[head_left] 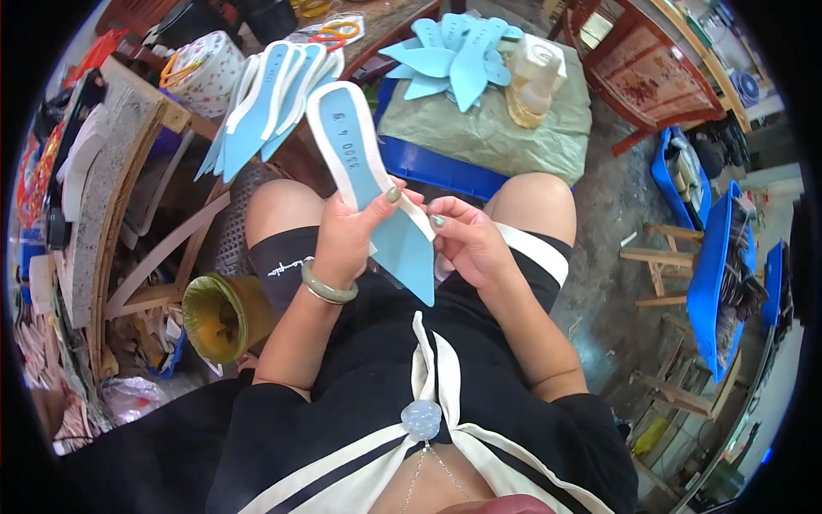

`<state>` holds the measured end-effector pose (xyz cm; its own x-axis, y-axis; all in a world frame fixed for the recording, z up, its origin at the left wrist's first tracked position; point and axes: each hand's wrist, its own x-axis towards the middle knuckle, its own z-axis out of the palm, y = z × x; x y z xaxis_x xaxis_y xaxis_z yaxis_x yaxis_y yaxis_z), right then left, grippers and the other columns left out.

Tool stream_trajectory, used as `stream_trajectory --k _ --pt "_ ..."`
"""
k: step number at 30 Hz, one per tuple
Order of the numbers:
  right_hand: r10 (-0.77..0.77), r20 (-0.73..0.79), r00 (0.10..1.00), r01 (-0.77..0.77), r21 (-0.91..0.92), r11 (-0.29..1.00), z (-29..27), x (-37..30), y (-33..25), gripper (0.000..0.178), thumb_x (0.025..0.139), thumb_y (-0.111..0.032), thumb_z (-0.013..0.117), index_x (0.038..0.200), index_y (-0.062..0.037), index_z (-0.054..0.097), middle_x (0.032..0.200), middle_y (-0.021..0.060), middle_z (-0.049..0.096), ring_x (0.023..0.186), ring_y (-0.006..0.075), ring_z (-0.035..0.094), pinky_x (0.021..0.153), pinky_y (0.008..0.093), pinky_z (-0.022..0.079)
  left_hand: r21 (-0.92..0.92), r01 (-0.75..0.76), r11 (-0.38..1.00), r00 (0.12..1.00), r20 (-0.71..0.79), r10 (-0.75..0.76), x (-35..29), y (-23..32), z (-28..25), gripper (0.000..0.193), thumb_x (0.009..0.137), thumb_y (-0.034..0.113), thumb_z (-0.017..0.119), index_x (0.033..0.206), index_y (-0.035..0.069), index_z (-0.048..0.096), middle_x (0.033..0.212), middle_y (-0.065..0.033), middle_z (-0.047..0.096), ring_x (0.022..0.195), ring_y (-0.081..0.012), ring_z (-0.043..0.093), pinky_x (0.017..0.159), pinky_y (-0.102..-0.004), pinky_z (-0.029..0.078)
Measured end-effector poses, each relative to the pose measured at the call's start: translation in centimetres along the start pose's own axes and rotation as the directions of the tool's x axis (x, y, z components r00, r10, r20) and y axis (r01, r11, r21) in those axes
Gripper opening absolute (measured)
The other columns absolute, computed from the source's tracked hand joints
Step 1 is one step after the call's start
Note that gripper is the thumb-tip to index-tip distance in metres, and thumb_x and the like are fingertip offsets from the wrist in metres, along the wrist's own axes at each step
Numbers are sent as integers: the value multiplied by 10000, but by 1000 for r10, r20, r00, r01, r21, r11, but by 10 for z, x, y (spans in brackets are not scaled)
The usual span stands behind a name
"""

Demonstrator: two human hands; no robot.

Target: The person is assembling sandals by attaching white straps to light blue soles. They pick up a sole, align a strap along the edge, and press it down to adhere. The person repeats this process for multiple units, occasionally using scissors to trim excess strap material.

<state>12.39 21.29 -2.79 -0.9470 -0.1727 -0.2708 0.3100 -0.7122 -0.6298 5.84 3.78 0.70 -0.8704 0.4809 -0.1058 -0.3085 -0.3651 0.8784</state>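
Note:
A light blue shoe insole [406, 261] with a pointed toe hangs over my lap, heel end upward and toe pointing toward me. White edging strip [321, 128] runs round its heel and down both sides. My left hand [347, 231] grips the insole at its middle, thumb on top. On the other edge, my right hand [469, 240] pinches the white strip between thumb and fingers, partway toward the toe. To the left lies a bunch of insoles with white edging [244, 146]. Ahead is a fanned pile of plain blue insoles [469, 64].
The plain insoles rest on a green-grey cloth bundle [479, 163] in a blue crate [428, 164], beside a plastic jar of yellowish liquid [529, 103]. Orange-handled scissors [336, 32] lie far left. A lined bin [205, 334] stands by my left leg; blue trays [711, 300] and wooden stools are right.

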Motion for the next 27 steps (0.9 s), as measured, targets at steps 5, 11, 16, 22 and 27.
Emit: stream_trajectory --k 5,11,16,22,27 --pt "57 2 998 -57 7 998 1 10 4 130 849 -81 656 968 -54 611 860 3 629 711 65 547 663 200 450 6 -16 1000 1000 -13 16 5 0 -13 270 885 137 628 1080 -24 537 944 -175 665 854 -253 676 754 -356 561" --pt "-139 -13 990 106 -578 809 12 98 -22 151 870 -124 612 988 -29 618 832 9 629 720 78 552 668 224 442 -54 -87 995 975 -212 74 20 14 -51 281 884 142 624 1087 -25 526 963 -184 655 887 -273 669 775 -379 559" --pt "-530 507 680 487 -852 -191 33 291 -83 306 867 -229 626 1097 -28 611 806 16 628 728 100 583 659 261 475 -205 -235 950 904 -406 136 35 27 -71 308 890 133 605 1122 -29 483 1042 -213 621 967 -318 640 830 -430 542" --pt "-295 464 835 229 -781 -581 65 416 -111 353 880 -345 548 965 -4 590 938 247 638 901 393 611 793 467 477 -289 -279 916 883 -453 126 36 47 -75 310 903 133 596 1137 -19 462 1055 -226 611 972 -326 639 817 -431 554" --pt "-67 476 877 277 -614 -739 62 441 -112 343 860 -332 569 1014 -25 582 953 234 643 911 386 614 770 456 484 -302 -300 905 878 -458 138 37 46 -84 289 906 131 593 1126 -7 466 1040 -225 613 960 -323 644 796 -426 562"
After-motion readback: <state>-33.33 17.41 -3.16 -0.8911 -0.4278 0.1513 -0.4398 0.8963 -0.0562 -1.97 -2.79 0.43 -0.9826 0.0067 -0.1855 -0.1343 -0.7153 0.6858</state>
